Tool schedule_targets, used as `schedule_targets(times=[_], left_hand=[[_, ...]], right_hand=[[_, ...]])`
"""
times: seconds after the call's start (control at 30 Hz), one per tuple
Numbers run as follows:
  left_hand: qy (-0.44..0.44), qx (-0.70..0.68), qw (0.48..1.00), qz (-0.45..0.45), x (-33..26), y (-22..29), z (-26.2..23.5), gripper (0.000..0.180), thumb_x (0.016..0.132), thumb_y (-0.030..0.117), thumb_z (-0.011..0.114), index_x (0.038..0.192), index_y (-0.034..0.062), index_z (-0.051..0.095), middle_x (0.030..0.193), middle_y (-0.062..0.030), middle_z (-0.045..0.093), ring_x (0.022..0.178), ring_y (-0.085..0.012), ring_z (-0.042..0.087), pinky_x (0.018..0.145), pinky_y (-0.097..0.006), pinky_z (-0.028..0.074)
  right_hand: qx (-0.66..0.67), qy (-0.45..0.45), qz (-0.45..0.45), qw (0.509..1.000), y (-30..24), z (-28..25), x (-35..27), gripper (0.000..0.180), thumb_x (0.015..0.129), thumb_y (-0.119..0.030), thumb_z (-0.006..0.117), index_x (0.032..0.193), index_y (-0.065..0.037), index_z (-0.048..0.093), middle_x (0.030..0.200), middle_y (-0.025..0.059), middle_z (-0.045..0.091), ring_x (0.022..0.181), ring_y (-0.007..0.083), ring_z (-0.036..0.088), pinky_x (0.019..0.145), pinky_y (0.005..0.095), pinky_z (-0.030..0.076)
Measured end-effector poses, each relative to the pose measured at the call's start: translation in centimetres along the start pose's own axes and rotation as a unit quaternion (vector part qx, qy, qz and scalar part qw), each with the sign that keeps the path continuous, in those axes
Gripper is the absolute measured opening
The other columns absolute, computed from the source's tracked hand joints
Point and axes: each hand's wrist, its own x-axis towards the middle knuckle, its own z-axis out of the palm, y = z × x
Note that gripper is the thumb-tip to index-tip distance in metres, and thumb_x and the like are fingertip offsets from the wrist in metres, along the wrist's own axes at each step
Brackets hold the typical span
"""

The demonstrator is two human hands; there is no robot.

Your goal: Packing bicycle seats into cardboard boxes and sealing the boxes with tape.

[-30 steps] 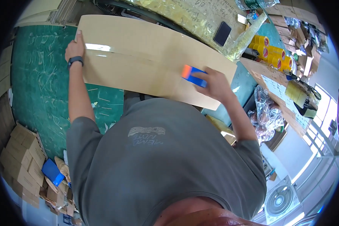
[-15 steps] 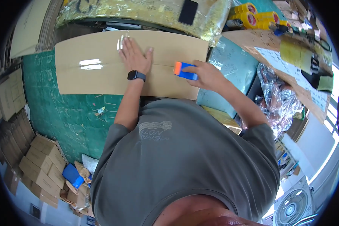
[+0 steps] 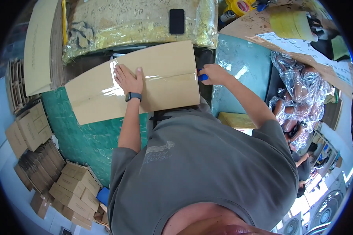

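A long brown cardboard box [image 3: 164, 94] lies across in front of me, its left end nearer my body. Clear tape [image 3: 113, 91] runs glossy along the middle seam of its top. My left hand [image 3: 129, 80] presses flat on the top with spread fingers, a dark watch on its wrist. At the box's right end, my right hand [image 3: 213, 74] is closed around a blue tape dispenser [image 3: 202, 75], which is held against or close by the end edge. My fingers and the box edge hide most of the dispenser.
Beyond the box, a phone [image 3: 177, 21] lies on a tape-covered surface [image 3: 137, 23]. Yellow tape rolls [image 3: 239, 7] sit at the far right. Plastic-wrapped brown items [image 3: 300, 94] are to the right. Stacked cartons [image 3: 74, 188] stand on the left; a co-worker [image 3: 303, 166] shows at right.
My right hand has brought the tape dispenser from above the box top to its right end. The box now lies slanted, and my left hand still rests on top. My view has shifted.
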Motion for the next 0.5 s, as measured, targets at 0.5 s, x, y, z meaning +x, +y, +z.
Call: schedule_targets(times=[0.5], left_hand=[[0.109, -0.409, 0.896, -0.131, 1.2, -12.8, -7.8, 0.076, 0.117, 0.032, 0.063, 0.175, -0.0056, 0.031, 0.181, -0.0288, 0.033, 0.170, -0.0409, 0.031, 0.139, -0.047, 0.026]], right_hand=[[-0.198, 0.307, 0.105, 0.925, 8.1, -10.9, 14.0, 0.082, 0.097, -0.035, 0.083, 0.165, -0.009, 0.046, 0.131, 0.0246, 0.075, 0.124, 0.0435, 0.073, 0.108, 0.0540, 0.057]])
